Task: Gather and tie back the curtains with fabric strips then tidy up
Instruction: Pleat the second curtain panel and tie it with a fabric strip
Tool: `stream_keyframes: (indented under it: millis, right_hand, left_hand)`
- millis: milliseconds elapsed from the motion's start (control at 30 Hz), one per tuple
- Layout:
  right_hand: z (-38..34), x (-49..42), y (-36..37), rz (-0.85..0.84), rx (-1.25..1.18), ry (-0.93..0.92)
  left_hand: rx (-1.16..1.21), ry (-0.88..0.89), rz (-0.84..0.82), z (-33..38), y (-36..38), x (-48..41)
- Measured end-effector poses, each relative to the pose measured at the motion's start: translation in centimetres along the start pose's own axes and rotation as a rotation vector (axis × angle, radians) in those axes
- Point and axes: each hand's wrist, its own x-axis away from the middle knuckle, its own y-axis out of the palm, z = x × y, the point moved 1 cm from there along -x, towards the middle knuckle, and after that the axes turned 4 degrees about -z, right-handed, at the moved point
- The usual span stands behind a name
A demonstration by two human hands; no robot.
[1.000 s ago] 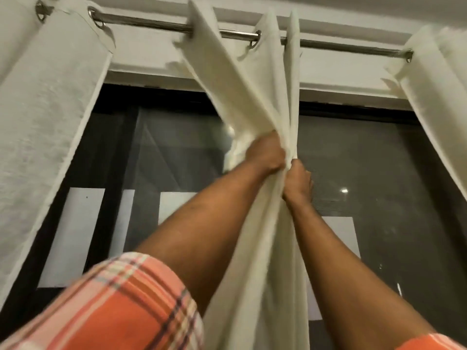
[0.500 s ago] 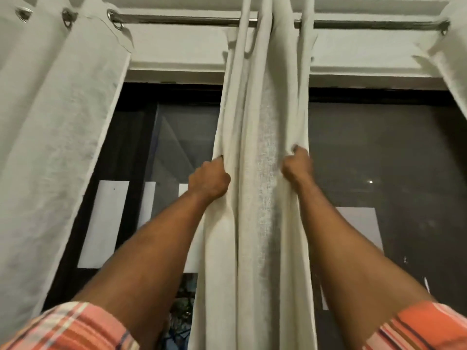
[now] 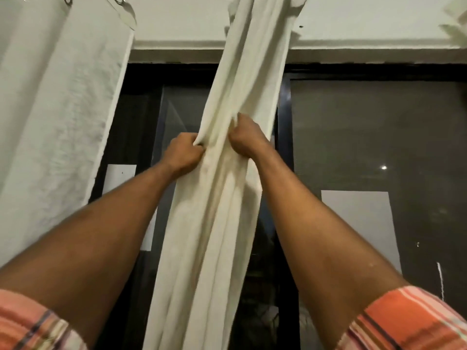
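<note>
The gathered curtain (image 3: pixel 240 72) hangs at the centre of the view, in front of the dark window (image 3: pixel 366 135) and below the pale wall (image 3: pixel 177 18). It is bunched into a narrow column of lengthwise folds. Its long axis runs close to vertical but leans, with the top toward the upper right and the lower part trailing to the lower left, out of the bottom edge of the view. The left hand (image 3: pixel 183 154) is at the left edge of the bundle with the back of the hand toward the camera. Its fingers are curled tight and grip a fold of the cloth. The right hand (image 3: pixel 246 138) sits slightly higher and just beside it, on the right half of the bundle, with the knuckles uppermost and the fingers curled into the folds, holding them. Both arms are raised and stretched forward, the bare forearms converging on the curtain from the lower corners. An orange checked sleeve (image 3: pixel 409 322) shows at each lower corner. A second curtain panel (image 3: pixel 58 109) hangs flat at the left, well apart from the bundle, with metal eyelets (image 3: pixel 67 0) at its top. A corner of a third panel (image 3: pixel 454 24) shows at the upper right. Pale rectangles (image 3: pixel 358 223) are visible through the glass.
</note>
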Motion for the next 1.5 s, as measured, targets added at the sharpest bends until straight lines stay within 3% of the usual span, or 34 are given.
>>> stream_keyframes:
  millis: [167, 367, 533, 833, 1067, 1267, 1367, 1500]
  right_hand:
    - [5.0, 1.2, -0.3, 0.058, -0.02, 0.182]
    - [6.4, 1.3, -1.4, 0.347, -0.23, 0.155]
    - [7.5, 1.1, -2.7, 0.477, -0.202, 0.167]
    - [9.0, 1.1, -5.2, 0.522, -0.12, 0.114]
    - [9.0, 1.5, -7.1, 0.628, -0.077, 0.182]
    - [8.7, 1.2, -7.2, 0.586, 0.01, 0.162]
    - [8.7, 1.0, -7.6, 0.549, 0.03, 0.174]
    - [8.6, 1.5, -7.7, 0.491, 0.048, 0.184]
  left_hand:
    - [0.035, 0.044, -0.005, 2.2, 2.1, -0.1]
    - [0.004, 0.161, 0.07, 4.4, 4.5, 0.4]
    - [-0.066, 0.22, 0.126, 6.3, 6.3, 0.5]
    - [-0.11, 0.116, 0.097, 10.6, 9.4, 1.0]
    - [-0.169, 0.058, 0.177, 11.6, 10.6, 1.1]
    - [-0.358, 0.315, 0.407, 12.3, 11.0, 0.8]
    - [-0.328, 0.367, 0.37, 12.8, 11.0, 0.8]
    - [-0.178, 0.2, 0.208, 12.6, 11.3, 0.9]
